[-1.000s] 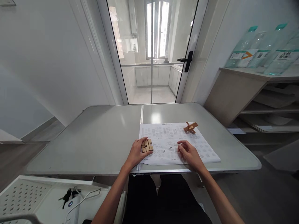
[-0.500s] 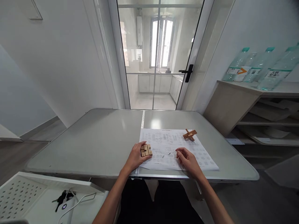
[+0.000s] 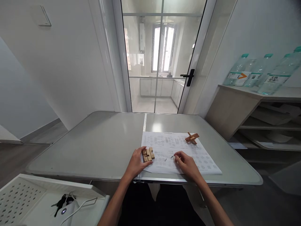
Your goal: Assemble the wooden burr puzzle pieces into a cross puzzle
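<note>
The left grip [image 3: 136, 162] is closed around a wooden block puzzle [image 3: 148, 154], clasping its near and left sides. The puzzle sits at the left edge of a printed sheet [image 3: 207, 160] on the desk [image 3: 94, 147]. The right grip [image 3: 187, 164] rests on the sheet, near the puzzle and to its right. Its fingers are curled in beside some small dark bits [image 3: 171, 156], and I cannot tell whether they pinch anything. Beyond the right grip, well apart, lies a wooden cross piece [image 3: 192, 137].
</note>
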`<state>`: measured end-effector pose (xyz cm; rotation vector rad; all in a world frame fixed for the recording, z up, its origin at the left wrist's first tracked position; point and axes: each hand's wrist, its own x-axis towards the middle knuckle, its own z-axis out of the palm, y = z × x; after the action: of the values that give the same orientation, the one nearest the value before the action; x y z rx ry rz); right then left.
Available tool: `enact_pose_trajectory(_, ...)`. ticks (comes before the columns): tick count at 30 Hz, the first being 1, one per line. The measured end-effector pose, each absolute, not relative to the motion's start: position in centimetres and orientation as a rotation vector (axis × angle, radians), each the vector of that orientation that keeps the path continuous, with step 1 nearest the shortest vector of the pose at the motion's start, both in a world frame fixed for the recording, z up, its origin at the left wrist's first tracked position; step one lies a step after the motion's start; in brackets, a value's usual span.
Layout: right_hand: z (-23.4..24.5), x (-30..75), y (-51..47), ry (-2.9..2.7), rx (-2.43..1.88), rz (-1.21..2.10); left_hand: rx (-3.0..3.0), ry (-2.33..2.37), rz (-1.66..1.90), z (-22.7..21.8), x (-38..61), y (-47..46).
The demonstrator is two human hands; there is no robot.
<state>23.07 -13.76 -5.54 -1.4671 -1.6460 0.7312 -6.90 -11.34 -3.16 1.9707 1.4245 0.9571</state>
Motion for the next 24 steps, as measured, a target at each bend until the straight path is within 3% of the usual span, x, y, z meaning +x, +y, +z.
enact_pose_trajectory(7, -3.6, 16.5, -12.0, -1.856, -1.318, 0.764, 2.018, 1.382, 1.023, -3.6, -6.9, -11.1)
enact_pose_trajectory(17, -3.6, 12.5, -10.7, -1.964, -1.579, 0.613, 2.108, 1.612, 1.044, -4.8, -7.6, -11.4)
enact_pose_trajectory(20, -3.5, 12.8, -10.8, -1.780, -1.461, 0.758, 2.036, 1.598, 1.073, -4.3, -7.8, -12.0)
enact_pose_trajectory(24, -2.6, 13.5, -11.3, -1.283, -1.176, 1.191, 1.858, 1.508, 1.143, -3.3, -7.8, -12.4)
